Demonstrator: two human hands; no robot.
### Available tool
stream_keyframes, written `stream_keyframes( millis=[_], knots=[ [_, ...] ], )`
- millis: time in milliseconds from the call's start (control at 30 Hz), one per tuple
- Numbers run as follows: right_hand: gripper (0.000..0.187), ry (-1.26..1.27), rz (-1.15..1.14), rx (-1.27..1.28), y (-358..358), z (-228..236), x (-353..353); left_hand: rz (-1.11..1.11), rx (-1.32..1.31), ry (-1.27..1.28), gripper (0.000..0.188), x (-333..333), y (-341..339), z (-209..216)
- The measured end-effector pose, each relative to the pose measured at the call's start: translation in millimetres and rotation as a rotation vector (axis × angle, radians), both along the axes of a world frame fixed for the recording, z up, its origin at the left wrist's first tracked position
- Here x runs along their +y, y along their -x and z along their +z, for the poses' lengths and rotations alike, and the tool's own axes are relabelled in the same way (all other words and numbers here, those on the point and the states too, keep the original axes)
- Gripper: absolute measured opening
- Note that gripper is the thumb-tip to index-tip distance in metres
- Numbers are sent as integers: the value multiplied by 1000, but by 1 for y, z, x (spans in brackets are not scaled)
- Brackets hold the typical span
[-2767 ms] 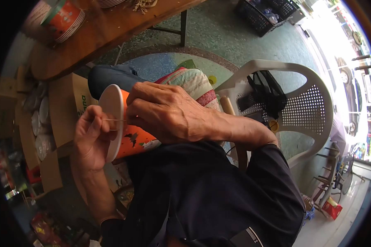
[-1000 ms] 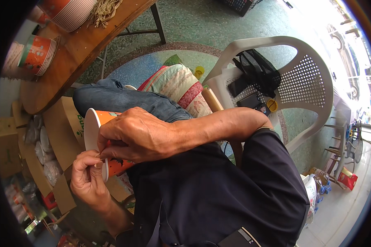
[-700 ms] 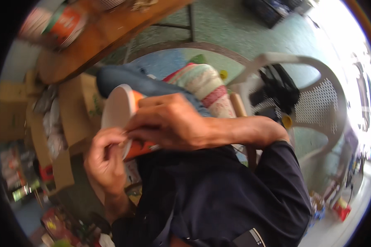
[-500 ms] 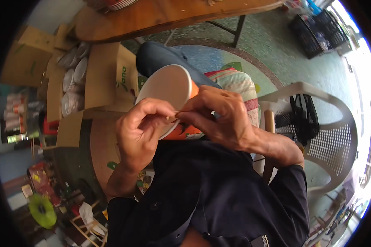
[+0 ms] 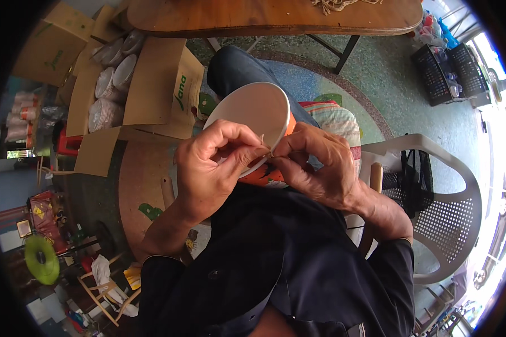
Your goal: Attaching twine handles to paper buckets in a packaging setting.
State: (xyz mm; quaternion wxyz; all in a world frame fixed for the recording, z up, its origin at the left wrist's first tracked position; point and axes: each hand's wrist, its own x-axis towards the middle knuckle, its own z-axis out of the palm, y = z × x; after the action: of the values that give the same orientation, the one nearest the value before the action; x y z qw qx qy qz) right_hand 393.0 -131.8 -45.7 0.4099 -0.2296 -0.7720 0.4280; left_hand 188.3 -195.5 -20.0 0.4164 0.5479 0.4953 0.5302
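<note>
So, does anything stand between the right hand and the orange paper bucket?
Nothing visible: the right hand is at the rim of the orange paper bucket, pinching close beside the left hand.

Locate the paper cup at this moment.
In the head view, the paper cup is just above centre; the left hand and right hand meet by its lower-right rim.

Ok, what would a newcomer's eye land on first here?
Probably the orange cup with its white inside, centre, where the left hand and right hand meet by the rim, pinching what looks like string. Then perhaps the open cardboard box of pale bowls, upper left, and the plastic chair, right.
</note>
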Motion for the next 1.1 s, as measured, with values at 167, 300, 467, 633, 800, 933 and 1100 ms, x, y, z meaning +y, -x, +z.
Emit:
stream_keyframes(
  millis=[167, 300, 467, 633, 800, 933, 1100],
  knots=[
    [18, -11, 11, 0, -2, 0, 2, 2, 455, -256, 14, 6, 1, 3],
    [15, -50, 13, 4, -4, 0, 6, -3, 486, -230, 12, 6, -2, 7],
    [12, 59, 23, -8, -7, 4, 6, -252, -52, 279, 8, 11, 8, 14],
    [12, 100, 36, 35, -6, -3, 7, -349, -401, 396, 13, 24, 13, 5],
    [19, 139, 49, 114, -9, -2, 8, -322, -468, 407, 16, 28, 14, 3],
    [20, 86, 70, 45, -12, 8, 8, -309, -466, 429, 17, 27, 13, 4],
    [30, -171, 24, 138, -7, 3, 11, -327, -453, 424, 17, 26, 12, 4]
  ],
)
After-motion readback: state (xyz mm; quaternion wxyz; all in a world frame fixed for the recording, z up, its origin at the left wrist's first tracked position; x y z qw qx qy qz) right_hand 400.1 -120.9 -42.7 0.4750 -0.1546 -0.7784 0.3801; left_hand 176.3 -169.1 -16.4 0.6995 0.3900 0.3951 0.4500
